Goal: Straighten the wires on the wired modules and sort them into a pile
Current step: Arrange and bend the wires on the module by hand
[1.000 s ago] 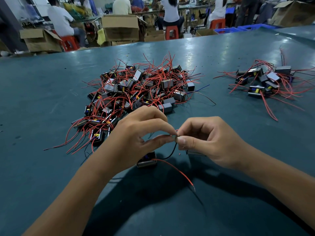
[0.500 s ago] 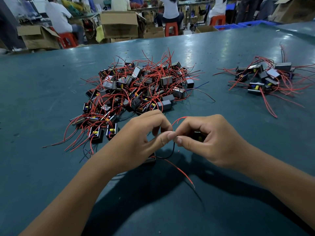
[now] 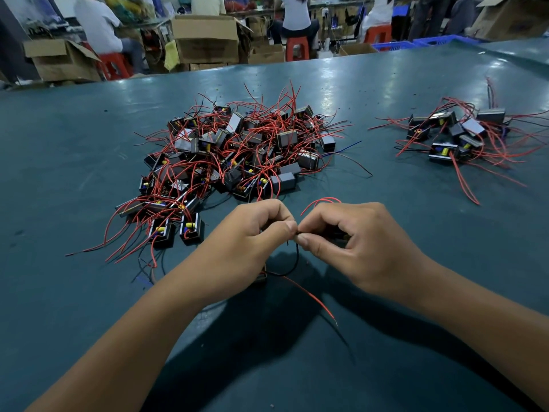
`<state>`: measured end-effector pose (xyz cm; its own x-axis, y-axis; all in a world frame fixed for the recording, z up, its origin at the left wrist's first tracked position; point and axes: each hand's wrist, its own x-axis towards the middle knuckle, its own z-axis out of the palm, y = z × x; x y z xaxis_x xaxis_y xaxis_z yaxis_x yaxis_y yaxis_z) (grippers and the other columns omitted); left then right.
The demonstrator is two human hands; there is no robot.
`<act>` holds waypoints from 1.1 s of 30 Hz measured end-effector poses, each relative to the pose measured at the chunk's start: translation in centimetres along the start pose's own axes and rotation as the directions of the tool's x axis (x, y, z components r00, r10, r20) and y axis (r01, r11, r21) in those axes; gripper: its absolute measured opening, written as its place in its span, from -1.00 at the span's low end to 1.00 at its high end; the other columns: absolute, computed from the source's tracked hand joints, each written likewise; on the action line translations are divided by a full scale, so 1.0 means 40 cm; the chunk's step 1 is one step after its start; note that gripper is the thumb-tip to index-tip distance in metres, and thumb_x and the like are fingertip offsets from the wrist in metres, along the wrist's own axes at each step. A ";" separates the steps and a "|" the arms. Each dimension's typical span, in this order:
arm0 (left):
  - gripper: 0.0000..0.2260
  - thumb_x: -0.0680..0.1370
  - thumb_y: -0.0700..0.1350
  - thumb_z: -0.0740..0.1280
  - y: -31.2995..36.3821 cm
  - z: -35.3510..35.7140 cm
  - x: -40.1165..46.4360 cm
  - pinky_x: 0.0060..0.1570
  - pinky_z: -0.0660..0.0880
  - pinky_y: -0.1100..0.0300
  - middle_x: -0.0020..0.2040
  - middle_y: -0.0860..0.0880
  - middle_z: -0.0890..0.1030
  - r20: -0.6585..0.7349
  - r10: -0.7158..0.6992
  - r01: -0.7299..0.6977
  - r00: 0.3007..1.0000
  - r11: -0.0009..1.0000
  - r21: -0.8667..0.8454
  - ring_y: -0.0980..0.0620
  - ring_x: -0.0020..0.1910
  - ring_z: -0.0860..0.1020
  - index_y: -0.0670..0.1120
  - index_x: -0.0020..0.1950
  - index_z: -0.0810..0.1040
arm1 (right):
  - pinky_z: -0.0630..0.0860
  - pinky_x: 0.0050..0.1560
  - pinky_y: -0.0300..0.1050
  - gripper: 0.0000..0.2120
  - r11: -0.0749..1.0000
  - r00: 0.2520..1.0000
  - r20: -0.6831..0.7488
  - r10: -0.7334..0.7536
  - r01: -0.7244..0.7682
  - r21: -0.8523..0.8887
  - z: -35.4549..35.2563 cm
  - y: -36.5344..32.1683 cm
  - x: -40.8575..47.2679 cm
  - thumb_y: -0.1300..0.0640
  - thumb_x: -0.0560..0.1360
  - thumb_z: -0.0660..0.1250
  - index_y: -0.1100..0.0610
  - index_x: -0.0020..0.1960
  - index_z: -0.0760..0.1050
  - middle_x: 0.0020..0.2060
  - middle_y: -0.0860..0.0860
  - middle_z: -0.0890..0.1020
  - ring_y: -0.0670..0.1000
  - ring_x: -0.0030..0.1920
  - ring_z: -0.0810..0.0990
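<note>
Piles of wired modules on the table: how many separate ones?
2. A large pile lies at the centre, beyond the hands; a smaller pile lies at the far right. One further module, mostly hidden, is being worked between the hands.

Both forearms are bare up to the frame's near edge, with no sleeve showing. The left hand (image 3: 249, 245) and the right hand (image 3: 356, 248) are gloveless, with short, plain nails; wrists and fingers carry nothing.

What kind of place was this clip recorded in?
Most likely an electronics assembly workshop. A big heap of wired modules lies on a long teal table, and beyond it sit open cardboard boxes and other workers on red stools.
</note>
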<state>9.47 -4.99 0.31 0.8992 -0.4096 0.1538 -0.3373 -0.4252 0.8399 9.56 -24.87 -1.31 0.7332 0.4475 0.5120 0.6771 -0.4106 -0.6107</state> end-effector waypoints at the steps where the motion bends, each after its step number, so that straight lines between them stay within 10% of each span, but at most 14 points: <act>1: -0.78 0.63 -0.09 0.27 0.001 0.002 0.000 -0.44 0.20 0.31 -0.41 0.11 0.31 -0.001 -0.012 0.012 1.000 0.999 -0.039 0.16 -0.44 0.23 -0.02 -0.22 0.51 | 0.49 -0.28 -0.14 -0.97 1.000 1.000 -0.002 -0.003 0.003 0.000 0.000 0.000 0.001 0.20 0.52 0.44 0.15 -0.10 0.61 -0.33 -0.03 0.63 -0.03 -0.33 0.57; 8: -0.90 0.62 -0.02 0.33 -0.010 -0.009 0.003 -0.32 0.36 0.30 -0.27 0.20 0.48 -0.099 0.113 -0.108 0.989 0.993 0.056 0.18 -0.34 0.38 0.03 -0.09 0.53 | 0.45 -0.29 -0.19 -0.91 0.989 0.986 -0.104 0.128 -0.134 -0.062 -0.015 0.035 0.009 0.12 0.53 0.44 0.09 -0.14 0.59 -0.38 -0.06 0.60 -0.03 -0.35 0.53; 16: -0.77 0.47 0.04 0.52 -0.025 -0.078 -0.008 -0.04 0.36 0.36 0.00 0.17 0.52 0.216 0.079 -0.160 0.973 0.908 0.388 0.09 0.02 0.49 0.13 0.06 0.55 | 0.43 -0.25 -0.39 -0.92 0.956 0.952 -0.132 0.275 -0.285 -0.065 -0.011 0.061 0.014 0.08 0.51 0.44 0.02 -0.15 0.59 -0.34 -0.09 0.64 -0.11 -0.29 0.58; 21: -0.75 0.45 -0.06 0.56 0.002 -0.020 -0.005 -0.12 0.33 0.42 -0.06 0.17 0.47 0.159 0.315 -0.353 0.936 0.843 0.405 0.17 -0.15 0.43 0.03 0.05 0.57 | 0.60 0.00 -0.22 -0.89 0.872 0.912 -0.056 0.406 -0.368 0.322 -0.040 0.070 0.037 0.24 0.60 0.30 0.13 0.02 0.60 -0.14 0.01 0.72 -0.07 -0.11 0.68; 28: -0.74 0.51 0.02 0.48 -0.001 0.033 -0.017 -0.19 0.24 0.52 -0.05 0.29 0.38 0.203 0.243 -0.313 0.949 0.809 0.497 0.50 -0.16 0.37 0.08 0.16 0.53 | 0.52 -0.11 -0.33 -0.73 0.986 0.988 -0.080 0.134 -0.124 0.114 -0.142 0.068 0.038 0.41 0.47 0.18 0.14 -0.08 0.60 -0.20 -0.02 0.68 -0.06 -0.20 0.67; 33: -0.86 0.57 0.01 0.40 -0.013 0.029 -0.007 -0.21 0.39 0.19 -0.04 0.15 0.56 0.234 0.233 -0.324 0.944 0.786 0.526 0.21 -0.23 0.35 0.06 0.11 0.60 | 0.52 0.02 -0.27 -0.82 0.987 0.977 0.212 -0.011 0.044 -0.153 -0.157 0.070 0.031 0.28 0.48 0.46 0.09 0.04 0.63 -0.06 -0.11 0.67 -0.11 -0.07 0.64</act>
<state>9.06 -5.60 -0.77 0.7053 -0.6742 0.2191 -0.7032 -0.6263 0.3364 12.76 -30.46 1.40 0.6957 0.6101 0.3792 0.7106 -0.5070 -0.4879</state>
